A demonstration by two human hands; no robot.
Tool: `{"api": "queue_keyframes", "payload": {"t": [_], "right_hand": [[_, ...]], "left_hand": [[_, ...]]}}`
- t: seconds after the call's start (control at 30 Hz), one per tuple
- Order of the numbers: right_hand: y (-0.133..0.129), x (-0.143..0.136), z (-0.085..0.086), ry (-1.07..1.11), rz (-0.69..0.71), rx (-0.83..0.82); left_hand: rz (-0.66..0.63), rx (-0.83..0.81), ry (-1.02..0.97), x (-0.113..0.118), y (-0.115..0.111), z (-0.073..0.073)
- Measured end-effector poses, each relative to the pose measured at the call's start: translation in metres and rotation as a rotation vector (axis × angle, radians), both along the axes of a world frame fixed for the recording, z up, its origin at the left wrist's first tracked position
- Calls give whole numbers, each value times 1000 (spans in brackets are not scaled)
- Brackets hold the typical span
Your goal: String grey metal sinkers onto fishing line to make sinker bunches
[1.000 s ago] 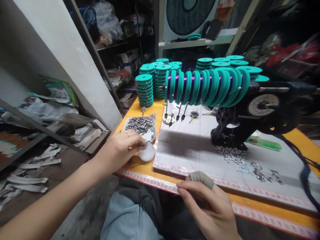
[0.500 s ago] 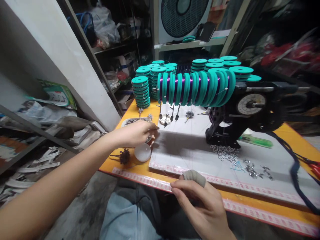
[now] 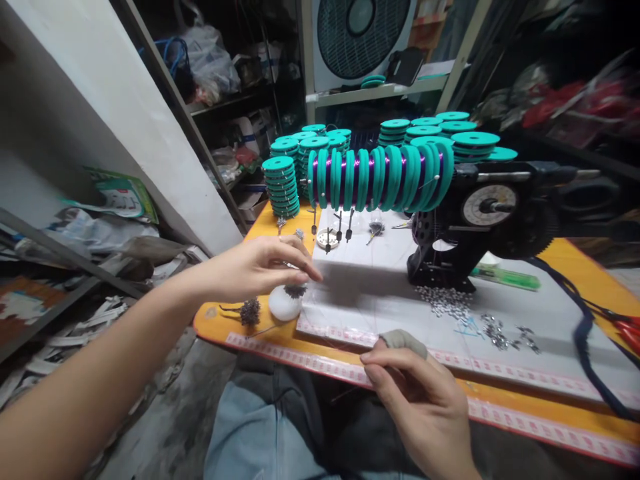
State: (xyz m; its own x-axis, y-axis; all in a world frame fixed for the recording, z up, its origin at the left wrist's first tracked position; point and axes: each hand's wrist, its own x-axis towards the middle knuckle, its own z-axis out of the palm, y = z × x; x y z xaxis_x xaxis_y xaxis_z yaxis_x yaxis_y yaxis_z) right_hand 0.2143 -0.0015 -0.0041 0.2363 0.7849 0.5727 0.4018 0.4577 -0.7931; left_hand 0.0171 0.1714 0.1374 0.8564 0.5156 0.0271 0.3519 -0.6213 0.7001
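Left hand: while its fingers bend loosely, the left hand (image 3: 277, 270) hangs at the pale board's (image 3: 360, 287) left edge; whether it grips anything I cannot tell;
Right hand: the right hand (image 3: 417, 393), with a grey wrap (image 3: 406, 341) on one finger, is near the board's front edge, thumb and forefinger pinched together; anything between the tips is too fine to make out;
White round piece: the white round piece (image 3: 284, 305) sits just left of the board, a dark bristly cluster (image 3: 295, 291) at its top, below the left hand;
Spiky clump: the dark spiky clump (image 3: 250, 311) lies farther left of the board, on the yellow table (image 3: 213, 319);
Machine: the black machine (image 3: 440, 243) stands on the board, its row of green spools with purple wire (image 3: 380, 179) above it;
Silver parts: the small silver parts (image 3: 445, 301) lie on the board by the machine's foot.
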Motion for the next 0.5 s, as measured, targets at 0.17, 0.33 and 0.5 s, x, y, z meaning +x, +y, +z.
{"api": "queue_keyframes", "payload": {"t": [0.17,0.33,0.5], "right_hand": [[1,0,-4,-32,-21,7],[0,2,-6,-44,0,4],[1,1,-2,-16,21,8]], "left_hand": [[313,-205,-74,-31,-10,-7],[590,-103,-134,-42,-14,-42],[596,21,-117,-40,-19,-58]]}}
